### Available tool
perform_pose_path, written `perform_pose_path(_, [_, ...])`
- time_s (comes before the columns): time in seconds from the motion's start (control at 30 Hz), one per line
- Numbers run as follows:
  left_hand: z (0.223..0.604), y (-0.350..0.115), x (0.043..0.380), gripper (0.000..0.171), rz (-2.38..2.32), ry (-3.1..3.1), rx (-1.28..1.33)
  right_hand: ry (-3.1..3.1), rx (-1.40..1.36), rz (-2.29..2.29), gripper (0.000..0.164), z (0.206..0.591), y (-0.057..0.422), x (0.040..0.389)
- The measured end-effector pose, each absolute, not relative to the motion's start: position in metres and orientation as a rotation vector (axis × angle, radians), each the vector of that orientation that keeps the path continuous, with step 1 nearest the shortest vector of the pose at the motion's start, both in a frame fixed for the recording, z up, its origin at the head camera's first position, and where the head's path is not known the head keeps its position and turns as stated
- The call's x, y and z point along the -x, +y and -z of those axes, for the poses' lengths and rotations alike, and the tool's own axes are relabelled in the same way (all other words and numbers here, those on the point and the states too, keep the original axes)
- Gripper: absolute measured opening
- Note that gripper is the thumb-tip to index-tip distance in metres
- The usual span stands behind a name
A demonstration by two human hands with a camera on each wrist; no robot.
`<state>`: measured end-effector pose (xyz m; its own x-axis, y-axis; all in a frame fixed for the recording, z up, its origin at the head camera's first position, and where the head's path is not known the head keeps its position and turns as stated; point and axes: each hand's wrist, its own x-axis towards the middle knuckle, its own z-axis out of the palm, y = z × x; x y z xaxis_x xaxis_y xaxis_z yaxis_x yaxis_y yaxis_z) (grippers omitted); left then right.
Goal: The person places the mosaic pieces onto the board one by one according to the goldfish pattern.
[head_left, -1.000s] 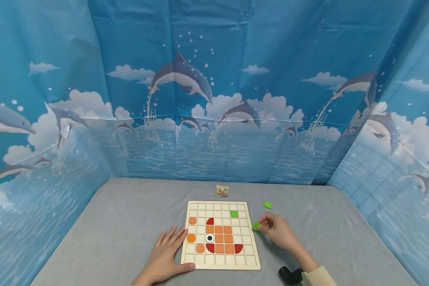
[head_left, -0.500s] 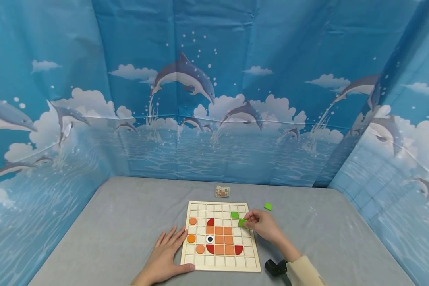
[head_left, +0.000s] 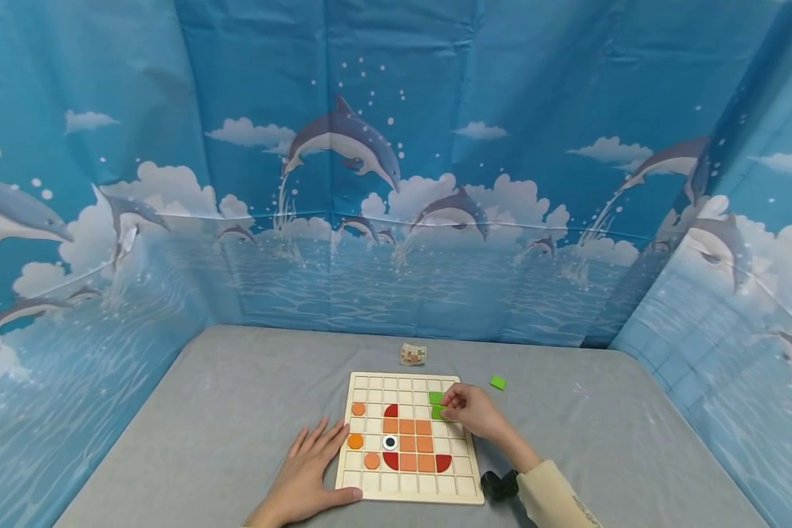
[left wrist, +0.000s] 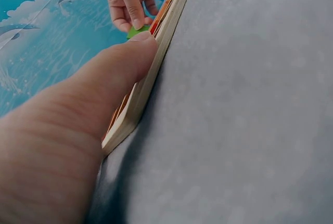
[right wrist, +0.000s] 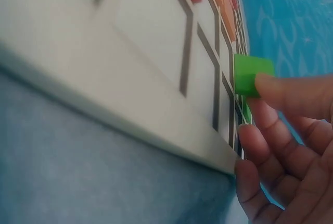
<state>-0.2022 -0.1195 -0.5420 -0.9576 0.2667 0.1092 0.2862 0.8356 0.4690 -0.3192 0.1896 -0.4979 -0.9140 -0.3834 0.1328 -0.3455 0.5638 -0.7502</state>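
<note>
A cream wooden grid board [head_left: 409, 487] lies on the grey table. Between thumb and fingers my right hand [head_left: 478, 412] pinches a green square tile [right wrist: 250, 74], low over the board's right side. In the head view that tile sits just below another green tile [head_left: 435, 397] in the grid. My left hand [head_left: 306, 469] rests at the board's left edge with fingers spread, the thumb [left wrist: 122, 60] lying along the near-left corner. Orange squares [head_left: 407, 443], dark red quarter-rounds [head_left: 444, 463], orange discs [head_left: 356, 441] and a black-and-white eye disc [head_left: 389, 442] fill other cells.
A loose green tile [head_left: 498, 383] lies on the table right of the board. Behind the board is a small patterned card [head_left: 413, 354]. A black object [head_left: 499, 485] shows beside the right wrist. A dolphin-print curtain [head_left: 383, 183] encloses the table.
My right hand has carried the green tile leftward from beside the board to over its right-hand cells. The left hand has stayed at the board's edge.
</note>
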Motion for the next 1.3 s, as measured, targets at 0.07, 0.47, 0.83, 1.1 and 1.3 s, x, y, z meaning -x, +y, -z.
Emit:
perform_pose_path(0.07, [0.542, -0.119, 0.202, 0.103, 0.768, -2.971, 0.446, 2.750, 0.648, 1.277, 0.012, 0.498, 0.189, 0.321])
perform_pose_path(0.47, [0.542, -0.119, 0.200, 0.102, 0.775, -2.951, 0.459, 2.820, 0.649, 1.158, 0.008, 0.496, 0.186, 0.323])
perform_pose_path(0.83, [0.542, -0.119, 0.200, 0.102, 0.778, -2.949, 0.459, 2.864, 0.706, 1.119, 0.012, 0.495, 0.187, 0.323])
perform_pose_path(1.1, [0.542, -0.118, 0.201, 0.103, 0.796, -2.957, 0.459, 2.952, 0.537, 1.232, 0.007, 0.498, 0.205, 0.333])
perform_pose_path(1.3, [0.541, -0.119, 0.201, 0.102, 0.796, -2.967, 0.454, 3.027, 0.397, 1.276, 0.005, 0.499, 0.227, 0.343])
